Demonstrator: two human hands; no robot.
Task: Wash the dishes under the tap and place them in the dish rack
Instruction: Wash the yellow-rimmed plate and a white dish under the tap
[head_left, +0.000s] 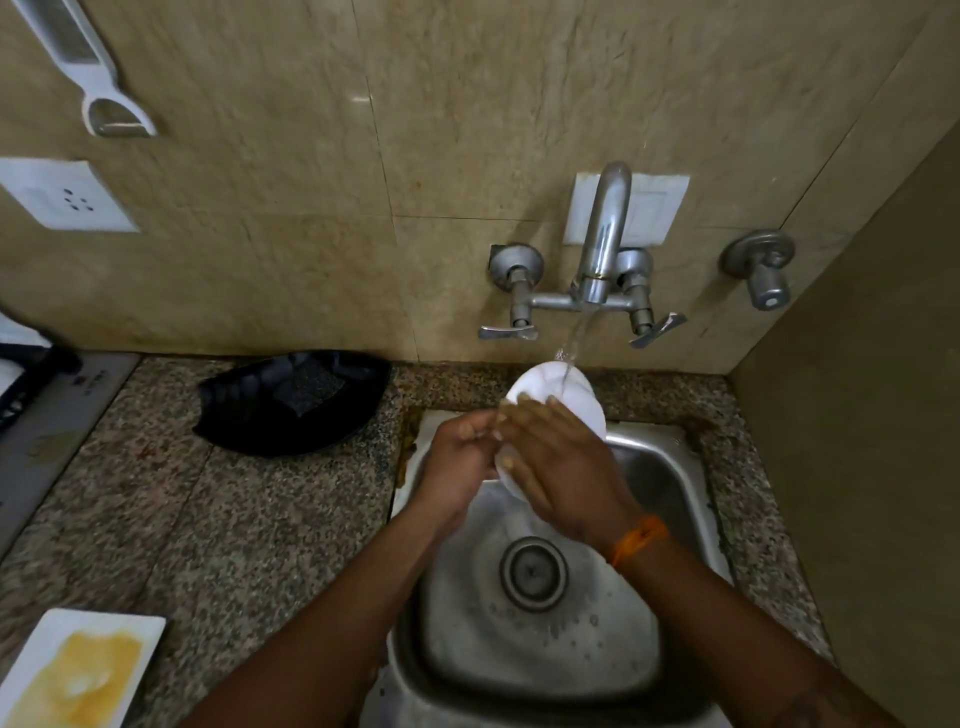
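Note:
A round white plate (563, 391) is held tilted over the back of the steel sink (670, 483). Water streams onto it from the wall tap (602, 244). My left hand (460, 457) grips the plate's left edge with curled fingers. Flat across its face lies my right hand (556, 462), fingers straight and pointing left, with an orange thread on the wrist. My hands hide the plate's lower part. At the bottom left, a white rectangular dish (78, 670) smeared with yellow residue sits on the counter.
A black basket (296, 400) stands on the speckled granite counter (208, 525) left of the sink. A stove edge (36, 410) shows at far left. The sink drain (532, 571) is uncovered. A side wall closes the right. A peeler (98, 78) hangs on the tiled wall.

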